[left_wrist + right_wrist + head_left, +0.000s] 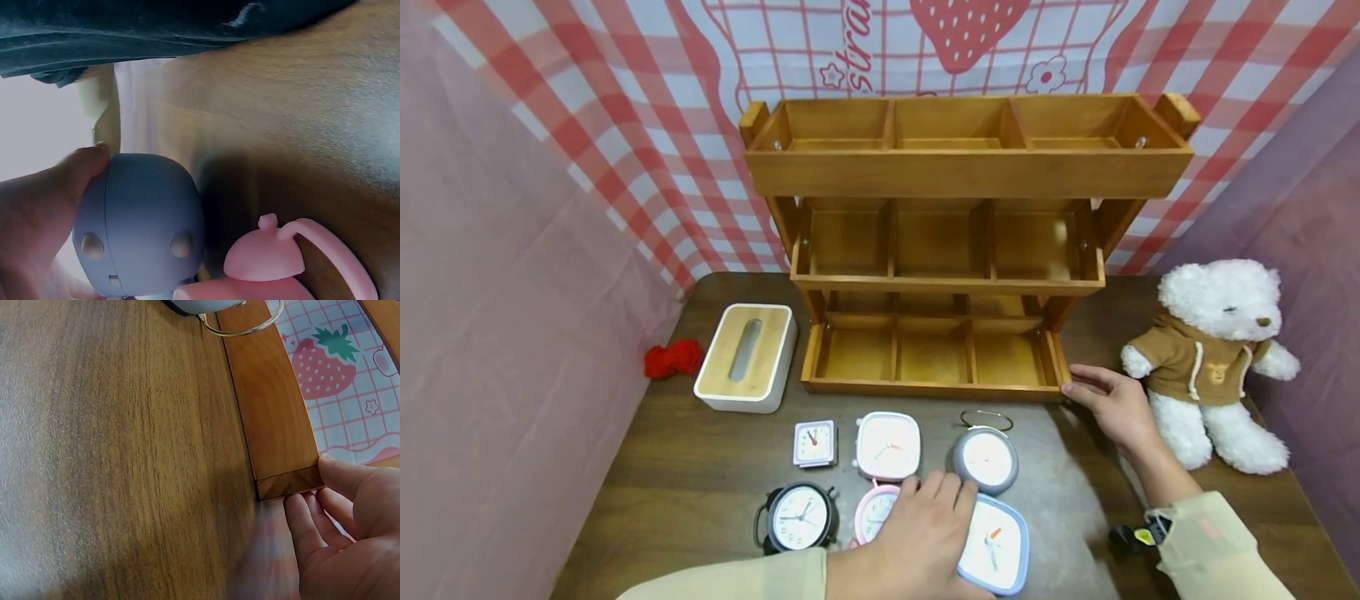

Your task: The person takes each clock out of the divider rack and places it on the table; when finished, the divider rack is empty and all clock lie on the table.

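My left hand (pixel 925 525) grips a blue square alarm clock (pixel 1000 546) near the front of the table. In the left wrist view, the thumb lies along the rim of the blue clock (pixel 150 219), and a pink twin-bell clock (pixel 262 253) stands beside it. At the lower right corner of a three-tier wooden shelf (pixel 970 173), my right hand (pixel 1116 408) pinches the end of the bottom tier (pixel 275 425) between thumb and fingers. Around the left hand are a grey round clock (pixel 987 460), a white square clock (pixel 887 446) and a black twin-bell clock (pixel 800 517).
A small lavender clock (pixel 814 443) sits left of the white one. Behind it stands a tissue box (pixel 782 358) with a wooden lid, next to a red fuzzy item (pixel 673 358). A white teddy bear (pixel 1217 358) sits at right. Checked cloth (pixel 640 125) hangs behind the shelf.
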The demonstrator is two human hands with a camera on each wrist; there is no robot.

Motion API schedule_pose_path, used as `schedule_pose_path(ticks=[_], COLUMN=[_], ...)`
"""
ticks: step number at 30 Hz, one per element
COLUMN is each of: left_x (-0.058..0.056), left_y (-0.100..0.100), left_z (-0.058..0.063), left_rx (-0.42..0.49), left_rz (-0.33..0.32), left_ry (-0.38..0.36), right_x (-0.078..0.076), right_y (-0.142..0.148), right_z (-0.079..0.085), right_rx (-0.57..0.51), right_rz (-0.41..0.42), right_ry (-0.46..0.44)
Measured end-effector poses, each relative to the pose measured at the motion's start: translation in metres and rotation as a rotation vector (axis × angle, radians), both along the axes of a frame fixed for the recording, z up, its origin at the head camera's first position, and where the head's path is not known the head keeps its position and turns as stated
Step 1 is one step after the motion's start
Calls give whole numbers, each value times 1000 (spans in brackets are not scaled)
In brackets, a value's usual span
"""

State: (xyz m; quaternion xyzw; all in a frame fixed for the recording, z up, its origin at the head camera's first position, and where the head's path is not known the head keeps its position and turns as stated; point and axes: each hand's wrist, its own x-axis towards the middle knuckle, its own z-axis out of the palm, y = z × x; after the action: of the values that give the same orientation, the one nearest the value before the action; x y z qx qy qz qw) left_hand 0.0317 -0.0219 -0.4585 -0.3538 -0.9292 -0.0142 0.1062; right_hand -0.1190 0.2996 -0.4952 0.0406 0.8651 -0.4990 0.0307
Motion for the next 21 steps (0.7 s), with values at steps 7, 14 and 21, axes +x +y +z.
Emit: schedule_pose_path(ticks=[7,14,21], left_x=[0,1,2], left_y=[1,1,-9], left_z=[-3,-3,8], left_rx=[-30,-50,-79], left_rz=[-21,-21,-27], left_ry=[35,33,-102], right_x=[0,1,1], right_y=[1,1,-1], right_z=[2,1,1], right_rx=[-29,-38,-28], right_rz=[3,-2,8], right_ry=[-13,-28,-27])
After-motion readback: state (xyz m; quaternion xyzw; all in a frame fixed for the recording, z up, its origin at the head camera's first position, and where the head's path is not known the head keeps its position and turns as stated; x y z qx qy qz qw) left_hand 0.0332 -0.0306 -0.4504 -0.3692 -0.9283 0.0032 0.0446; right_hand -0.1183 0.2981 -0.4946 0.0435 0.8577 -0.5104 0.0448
